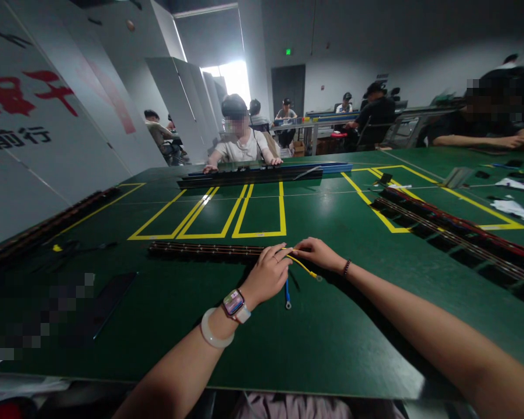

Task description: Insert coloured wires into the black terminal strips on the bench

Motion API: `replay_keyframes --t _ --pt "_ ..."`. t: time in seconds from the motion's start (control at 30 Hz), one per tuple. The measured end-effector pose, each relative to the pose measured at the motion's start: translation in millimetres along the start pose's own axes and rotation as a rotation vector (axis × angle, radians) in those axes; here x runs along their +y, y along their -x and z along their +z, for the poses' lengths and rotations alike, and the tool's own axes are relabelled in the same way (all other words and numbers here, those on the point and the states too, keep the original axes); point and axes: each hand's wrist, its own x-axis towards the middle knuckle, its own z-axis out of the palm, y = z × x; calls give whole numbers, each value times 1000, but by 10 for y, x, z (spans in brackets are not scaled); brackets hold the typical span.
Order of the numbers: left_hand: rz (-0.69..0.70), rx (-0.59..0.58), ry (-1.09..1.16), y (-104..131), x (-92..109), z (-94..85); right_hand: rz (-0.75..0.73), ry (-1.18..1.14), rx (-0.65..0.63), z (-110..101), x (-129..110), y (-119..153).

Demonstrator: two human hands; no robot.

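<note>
A long, narrow black strip (205,250) with thin wires along its top lies crosswise on the green table. My left hand (268,273) is closed over its right end, hiding that end. From under those fingers come a yellow wire (304,266) and a blue wire (287,291), each with a metal ring terminal. My right hand (318,254) pinches at the yellow wire just beside my left fingertips. The exact grip of both hands is partly hidden.
Long black assemblies with wires (454,238) lie at the right, and another dark strip (48,227) runs along the left. A dark flat panel (113,302) is near my left arm. Across the table (353,349), a person (242,139) touches black and blue rails (266,174).
</note>
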Motion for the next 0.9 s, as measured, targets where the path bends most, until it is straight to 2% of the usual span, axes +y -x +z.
replay_keyframes --t 0.13,0.23,0.33,0.47,0.57,0.7,0.9 --pt "-65 -13 -91 -3 -6 -53 27 -3 -28 -3 -13 -1" --pt "-155 -133 -137 -5 -12 -58 36 -24 -55 -3 -53 6" --pt "-279 -253 -107 -6 -16 -23 39 47 -70 9 -122 18" --pt "-438 -266 3 -5 -19 26 22 215 -61 61 -204 31" --pt "-505 -221 140 1 -18 48 28 302 -62 129 -225 34" --pt "-574 -176 375 11 -31 118 65 302 -44 206 -251 42" --pt "-788 -207 968 -15 -66 288 138 115 18 222 -377 74"
